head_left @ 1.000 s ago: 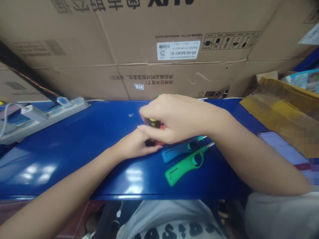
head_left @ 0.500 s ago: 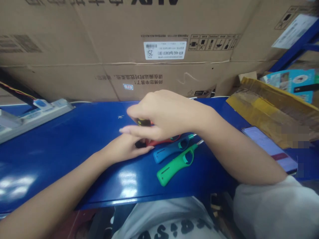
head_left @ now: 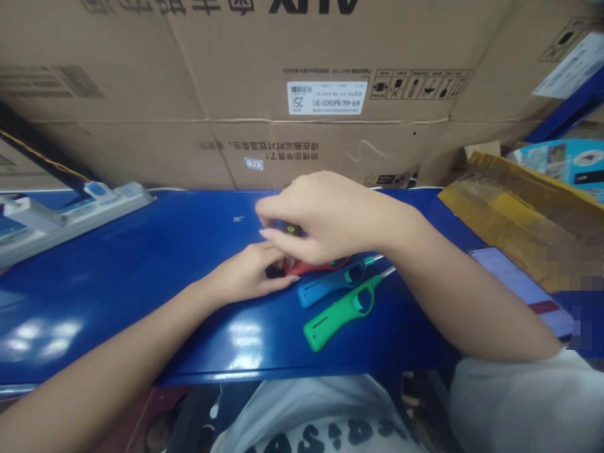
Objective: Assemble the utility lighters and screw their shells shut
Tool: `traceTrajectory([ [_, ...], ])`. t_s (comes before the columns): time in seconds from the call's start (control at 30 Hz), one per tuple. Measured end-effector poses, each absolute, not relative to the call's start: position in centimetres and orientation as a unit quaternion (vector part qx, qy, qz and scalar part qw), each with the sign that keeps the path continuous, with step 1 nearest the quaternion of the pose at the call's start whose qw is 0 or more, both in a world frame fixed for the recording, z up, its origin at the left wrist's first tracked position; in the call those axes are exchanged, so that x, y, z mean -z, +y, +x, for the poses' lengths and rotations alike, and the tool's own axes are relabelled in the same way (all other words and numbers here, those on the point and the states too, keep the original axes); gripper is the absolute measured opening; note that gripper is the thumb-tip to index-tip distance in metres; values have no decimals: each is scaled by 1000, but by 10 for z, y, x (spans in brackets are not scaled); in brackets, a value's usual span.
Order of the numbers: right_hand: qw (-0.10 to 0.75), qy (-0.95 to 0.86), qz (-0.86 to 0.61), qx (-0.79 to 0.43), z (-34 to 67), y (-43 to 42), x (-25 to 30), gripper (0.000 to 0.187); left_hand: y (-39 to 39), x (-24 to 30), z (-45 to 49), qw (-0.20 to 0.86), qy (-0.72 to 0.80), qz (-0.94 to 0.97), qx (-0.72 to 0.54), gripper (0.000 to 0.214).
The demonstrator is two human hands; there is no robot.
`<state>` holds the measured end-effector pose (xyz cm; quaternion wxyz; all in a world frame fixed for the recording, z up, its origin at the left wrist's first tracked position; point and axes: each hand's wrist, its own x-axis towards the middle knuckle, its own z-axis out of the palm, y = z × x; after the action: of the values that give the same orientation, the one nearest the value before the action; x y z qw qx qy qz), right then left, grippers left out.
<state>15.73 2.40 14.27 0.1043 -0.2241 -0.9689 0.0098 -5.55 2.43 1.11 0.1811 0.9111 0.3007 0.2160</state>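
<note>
My left hand (head_left: 245, 272) rests on the blue table, its fingers and thumb around the butt end of a red long-neck lighter (head_left: 311, 267). Above it, my right hand (head_left: 325, 217) is curled with thumb and fingers closed on a black handle with a yellow mark (head_left: 291, 229); most of this thing is hidden in the palm, so I cannot make out its full shape. A blue lighter (head_left: 325, 286) lies just in front of the red one. Nearer to me is a green lighter (head_left: 335, 319). Both have metal necks pointing right.
A large cardboard box (head_left: 245, 94) walls off the back of the table (head_left: 212, 220). On the left lies a white power strip (head_left: 94, 207) with plugs. At the right are a phone (head_left: 519, 286), a taped yellow packet (head_left: 519, 214) and a blue printed package (head_left: 561, 160).
The view has shifted a little, so everything appears slightly further right. My right hand stays over my left, still closed on the black handle, and the lighters lie as before.
</note>
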Motion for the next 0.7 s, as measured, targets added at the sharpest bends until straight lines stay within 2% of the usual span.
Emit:
traceTrajectory([
  [0.13, 107, -968, -223, -52, 160, 24, -144, 32, 25, -11, -56, 170, 300, 914, -215, 25],
  [0.27, 106, -966, -229, -64, 163, 27, -145, 19, 25, -13, -55, 175, 292, 913, -224, 17],
  [0.37, 122, -962, -231, -84, 170, 30, -152, 18, 24, -17, -52, 206, 302, 898, -245, 22],
  [0.47, 131, -953, -263, -79, 181, 28, -165, 9, 23, -21, -51, 267, 344, 869, -234, 27],
  [0.53, 110, -946, -297, -75, 188, 26, -172, 2, 24, -25, -50, 284, 363, 861, -213, 25],
  [0.7, 15, -923, -371, -96, 192, 28, -171, 9, 30, -38, -49, 233, 324, 902, -163, 13],
])
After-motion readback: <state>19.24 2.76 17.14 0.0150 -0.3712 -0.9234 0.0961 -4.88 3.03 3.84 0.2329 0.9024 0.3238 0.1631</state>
